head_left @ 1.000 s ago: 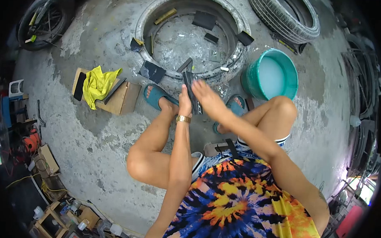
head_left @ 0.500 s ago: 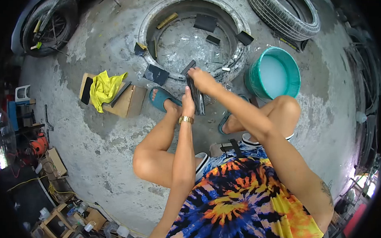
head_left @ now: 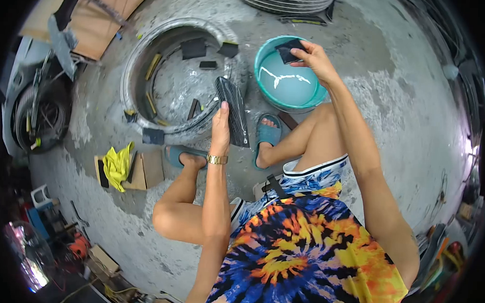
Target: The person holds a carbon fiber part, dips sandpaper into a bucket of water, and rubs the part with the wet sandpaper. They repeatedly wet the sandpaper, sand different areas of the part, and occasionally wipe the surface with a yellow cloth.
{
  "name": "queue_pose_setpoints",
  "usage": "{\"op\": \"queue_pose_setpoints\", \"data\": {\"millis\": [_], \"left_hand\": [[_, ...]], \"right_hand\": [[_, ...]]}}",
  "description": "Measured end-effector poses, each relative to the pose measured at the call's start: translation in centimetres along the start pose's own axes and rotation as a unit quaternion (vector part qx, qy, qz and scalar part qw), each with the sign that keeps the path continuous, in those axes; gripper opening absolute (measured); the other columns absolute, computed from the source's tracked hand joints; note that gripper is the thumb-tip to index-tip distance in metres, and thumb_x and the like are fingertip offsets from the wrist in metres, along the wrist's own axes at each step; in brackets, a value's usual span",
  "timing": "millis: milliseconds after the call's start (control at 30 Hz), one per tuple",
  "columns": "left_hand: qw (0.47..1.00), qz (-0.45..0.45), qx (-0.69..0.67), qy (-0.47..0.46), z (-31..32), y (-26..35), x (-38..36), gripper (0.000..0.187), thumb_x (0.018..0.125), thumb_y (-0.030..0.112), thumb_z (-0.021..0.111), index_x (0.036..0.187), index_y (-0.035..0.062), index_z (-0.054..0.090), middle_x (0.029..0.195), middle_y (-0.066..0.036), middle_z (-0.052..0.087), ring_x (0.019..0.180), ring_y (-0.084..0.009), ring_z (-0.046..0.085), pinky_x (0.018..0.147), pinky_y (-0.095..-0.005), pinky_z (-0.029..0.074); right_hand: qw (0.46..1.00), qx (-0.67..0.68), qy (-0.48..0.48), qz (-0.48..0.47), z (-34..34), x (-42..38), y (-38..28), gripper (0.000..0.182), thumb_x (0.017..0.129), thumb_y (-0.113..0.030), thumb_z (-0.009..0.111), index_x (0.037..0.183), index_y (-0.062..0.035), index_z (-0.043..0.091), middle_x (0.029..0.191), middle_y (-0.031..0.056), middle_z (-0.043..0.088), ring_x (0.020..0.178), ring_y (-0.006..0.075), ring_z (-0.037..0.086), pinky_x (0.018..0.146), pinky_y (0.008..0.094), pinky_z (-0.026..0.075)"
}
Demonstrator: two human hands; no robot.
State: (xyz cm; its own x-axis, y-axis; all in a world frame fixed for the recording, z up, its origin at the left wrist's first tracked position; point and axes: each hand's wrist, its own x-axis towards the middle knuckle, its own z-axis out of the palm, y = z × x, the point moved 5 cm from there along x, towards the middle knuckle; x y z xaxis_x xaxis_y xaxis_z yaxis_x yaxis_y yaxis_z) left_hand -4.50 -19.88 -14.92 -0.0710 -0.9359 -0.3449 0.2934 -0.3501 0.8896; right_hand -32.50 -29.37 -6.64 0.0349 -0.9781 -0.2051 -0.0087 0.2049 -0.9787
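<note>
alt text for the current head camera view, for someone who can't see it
The left hand holds a dark, glossy panel beside a tire; the right hand holds a black sheet over a teal bucket of cloudy liquid.

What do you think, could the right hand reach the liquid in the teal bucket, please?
Probably yes: the right hand, holding a dark sheet, is at the teal bucket, with nothing visible blocking the liquid.
</note>
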Motion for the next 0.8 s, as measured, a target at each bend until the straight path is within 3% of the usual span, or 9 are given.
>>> {"op": "queue_pose_setpoints", "data": {"millis": [100,233,300,333,400,500,633,767,800], "left_hand": [[0.997,0.011,0.068,-0.023,4.7,-0.3,3.5,0.044,0.098,0.044,0.045,0.075,0.0074,0.050,0.076,0.006,0.040,0.072,-0.0071,0.032,0.066,-0.0233,0.032],[0.990,-0.079,0.112,-0.045,11.3,-1.4,8.2,0.047,0.098,0.042,0.044,0.083,0.0009,0.059,0.081,0.001,0.053,0.075,-0.0092,0.041,0.069,-0.0274,0.036],[0.976,-0.071,0.195,-0.067,12.4,-5.3,12.4,0.043,0.097,0.034,0.043,0.093,-0.0048,0.061,0.089,-0.010,0.063,0.083,-0.0192,0.053,0.077,-0.0335,0.040],[0.956,0.014,0.287,-0.066,12.2,-8.2,15.4,0.041,0.093,0.029,0.043,0.096,-0.0079,0.061,0.098,-0.021,0.063,0.096,-0.0328,0.058,0.087,-0.0372,0.041],[0.947,-0.104,0.302,-0.045,14.0,-10.1,16.8,0.045,0.088,0.031,0.047,0.104,-0.0097,0.058,0.108,-0.027,0.061,0.105,-0.0401,0.056,0.093,-0.0410,0.040],[0.877,-0.213,0.404,-0.149,13.6,-17.2,21.0,0.047,0.084,0.028,0.053,0.113,-0.0093,0.053,0.114,-0.028,0.057,0.110,-0.0407,0.055,0.094,-0.0409,0.041],[0.858,-0.164,0.468,-0.130,14.8,-18.6,21.9,0.047,0.081,0.012,0.052,0.124,-0.0068,0.047,0.119,-0.030,0.055,0.114,-0.0417,0.054,0.095,-0.0418,0.043],[0.843,-0.165,0.511,-0.032,15.2,-20.6,20.9,0.039,0.088,0.013,0.044,0.124,-0.0006,0.052,0.124,-0.026,0.053,0.116,-0.0406,0.052,0.096,-0.0480,0.043],[0.792,-0.169,0.574,-0.121,15.8,-20.0,20.2,0.038,0.087,0.012,0.045,0.122,0.0013,0.055,0.125,-0.025,0.054,0.116,-0.0395,0.053,0.095,-0.0467,0.044]], "right_hand": [[0.994,0.078,0.074,-0.035,-3.7,-0.3,0.5,0.018,0.090,-0.012,0.059,0.104,-0.0017,0.063,0.093,0.0054,0.066,0.076,0.0121,0.064,0.070,0.0261,0.056],[0.970,0.168,0.150,-0.092,-6.8,-0.9,-0.2,0.017,0.090,-0.012,0.059,0.103,-0.0011,0.062,0.093,0.0060,0.066,0.078,0.0128,0.064,0.071,0.0289,0.056],[0.953,0.215,0.173,-0.122,-7.0,-1.4,-1.5,0.018,0.091,-0.013,0.059,0.104,-0.0014,0.061,0.095,0.0071,0.067,0.081,0.0140,0.064,0.073,0.0311,0.055],[0.953,0.212,0.178,-0.120,-6.9,-1.7,-2.0,0.018,0.091,-0.013,0.059,0.104,-0.0014,0.061,0.095,0.0071,0.067,0.081,0.0140,0.064,0.073,0.0311,0.055],[0.938,0.253,0.191,-0.144,-6.8,-2.4,-3.0,0.017,0.090,-0.012,0.059,0.104,-0.0015,0.060,0.096,0.0083,0.066,0.082,0.0150,0.064,0.072,0.0319,0.055],[0.930,0.262,0.207,-0.153,-6.9,-2.9,-4.0,0.018,0.090,-0.011,0.059,0.105,-0.0001,0.058,0.096,0.0097,0.066,0.081,0.0165,0.065,0.072,0.0322,0.055],[0.924,0.260,0.235,-0.150,-7.1,-3.2,-4.0,0.019,0.091,-0.011,0.059,0.106,0.0005,0.057,0.097,0.0108,0.066,0.081,0.0178,0.066,0.071,0.0317,0.055],[0.923,0.260,0.238,-0.154,-6.2,-2.8,-4.9,0.019,0.091,-0.009,0.058,0.107,0.0002,0.058,0.097,0.0111,0.066,0.080,0.0183,0.066,0.071,0.0329,0.057],[0.929,0.243,0.232,-0.155,-6.0,-2.5,-4.9,0.018,0.091,-0.008,0.058,0.107,0.0000,0.059,0.096,0.0110,0.066,0.081,0.0181,0.066,0.070,0.0326,0.057]]}}
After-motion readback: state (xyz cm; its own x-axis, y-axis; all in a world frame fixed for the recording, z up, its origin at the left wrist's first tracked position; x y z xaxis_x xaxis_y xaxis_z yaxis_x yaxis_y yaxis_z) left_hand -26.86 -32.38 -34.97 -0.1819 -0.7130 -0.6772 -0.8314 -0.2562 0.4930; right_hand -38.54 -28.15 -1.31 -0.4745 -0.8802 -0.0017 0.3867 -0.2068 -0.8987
